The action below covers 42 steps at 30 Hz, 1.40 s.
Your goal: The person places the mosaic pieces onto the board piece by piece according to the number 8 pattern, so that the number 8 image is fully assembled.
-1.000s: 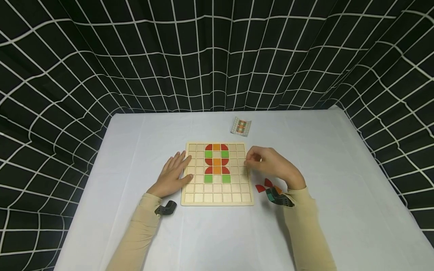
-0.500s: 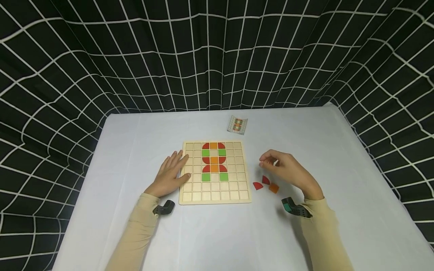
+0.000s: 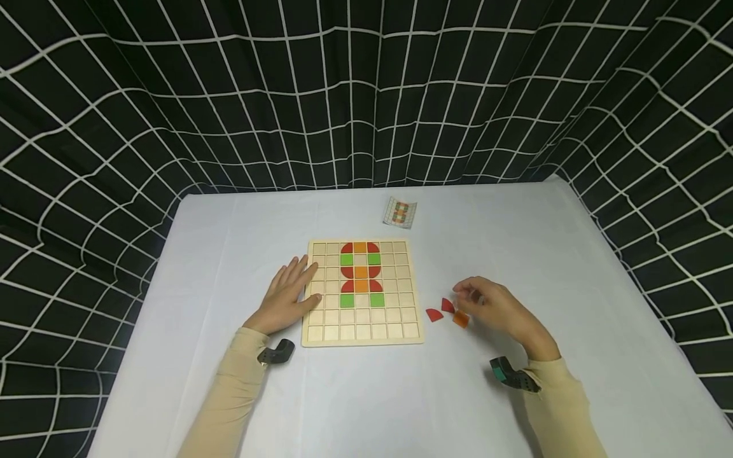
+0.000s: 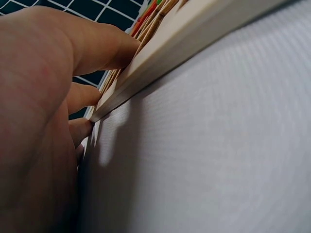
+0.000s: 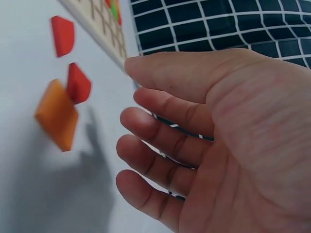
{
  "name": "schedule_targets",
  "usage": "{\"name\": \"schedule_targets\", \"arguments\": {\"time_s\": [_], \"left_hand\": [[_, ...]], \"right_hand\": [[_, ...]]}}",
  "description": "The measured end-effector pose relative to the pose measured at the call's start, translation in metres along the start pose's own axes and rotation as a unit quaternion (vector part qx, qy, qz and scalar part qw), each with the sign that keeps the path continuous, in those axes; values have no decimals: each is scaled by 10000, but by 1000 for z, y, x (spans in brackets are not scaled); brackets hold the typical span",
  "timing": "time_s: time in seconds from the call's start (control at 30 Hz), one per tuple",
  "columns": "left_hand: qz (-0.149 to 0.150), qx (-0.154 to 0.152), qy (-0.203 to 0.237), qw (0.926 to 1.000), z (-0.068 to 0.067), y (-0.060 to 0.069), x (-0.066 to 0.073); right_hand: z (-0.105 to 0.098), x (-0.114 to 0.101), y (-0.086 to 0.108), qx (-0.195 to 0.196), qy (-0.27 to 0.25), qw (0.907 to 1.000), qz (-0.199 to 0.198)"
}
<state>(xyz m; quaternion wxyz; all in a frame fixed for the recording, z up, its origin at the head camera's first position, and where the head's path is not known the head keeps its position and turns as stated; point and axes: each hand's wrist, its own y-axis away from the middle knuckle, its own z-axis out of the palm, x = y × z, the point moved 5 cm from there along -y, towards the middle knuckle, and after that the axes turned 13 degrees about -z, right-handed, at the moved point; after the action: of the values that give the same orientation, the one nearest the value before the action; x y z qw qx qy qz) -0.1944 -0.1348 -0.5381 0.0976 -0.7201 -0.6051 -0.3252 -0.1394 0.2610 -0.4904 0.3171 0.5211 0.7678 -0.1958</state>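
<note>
My left hand [image 3: 284, 299] lies at the left edge of a wooden grid board [image 3: 389, 334], its straight fingers touching the rim. Red quarter-round, orange square and green square tiles fill part of the board's middle columns. Over the table to the right, my right hand [image 3: 492, 308] holds nothing, its fingers loosely bent. Close by its fingertips lie an orange square tile [image 5: 58, 116] and two red quarter-round tiles, one [image 5: 78, 85] touching or almost touching the orange one, the other [image 5: 63, 36] nearer the board.
A small printed card [image 3: 399, 213] with a coloured grid pattern lies beyond the board. White cloth covers the table [image 3: 355, 401]. Dark curtains [image 3: 321, 95] with white grid lines stand behind and at both sides.
My right hand has moved away from the board's right edge, to the right and nearer the body, beside the loose tiles. The left hand stays on the board's edge.
</note>
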Motion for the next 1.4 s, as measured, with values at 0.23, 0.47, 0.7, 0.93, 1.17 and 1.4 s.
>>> {"name": "schedule_targets", "arguments": {"time_s": [0.23, 0.47, 0.7, 0.93, 1.17, 1.4], "left_hand": [[29, 43, -44, 10000, 1, 0, -2], [88, 62, -67, 9999, 2, -1, -2], [91, 40, -21, 9999, 1, -1, -1], [71, 32, -66, 9999, 2, -1, -2], [76, 83, -85, 9999, 1, 0, -3], [40, 38, -18, 10000, 0, 0, -1]], "right_hand": [[13, 3, 1, 3, -11, 10000, 2], [22, 3, -2, -59, 452, 9989, -111], [25, 1, -6, -98, 606, 9980, -129], [25, 0, -7, -128, 324, 9994, -33], [13, -5, -12, 144, 159, 9995, -210], [0, -23, -26, 478, 212, 9974, -499]]}}
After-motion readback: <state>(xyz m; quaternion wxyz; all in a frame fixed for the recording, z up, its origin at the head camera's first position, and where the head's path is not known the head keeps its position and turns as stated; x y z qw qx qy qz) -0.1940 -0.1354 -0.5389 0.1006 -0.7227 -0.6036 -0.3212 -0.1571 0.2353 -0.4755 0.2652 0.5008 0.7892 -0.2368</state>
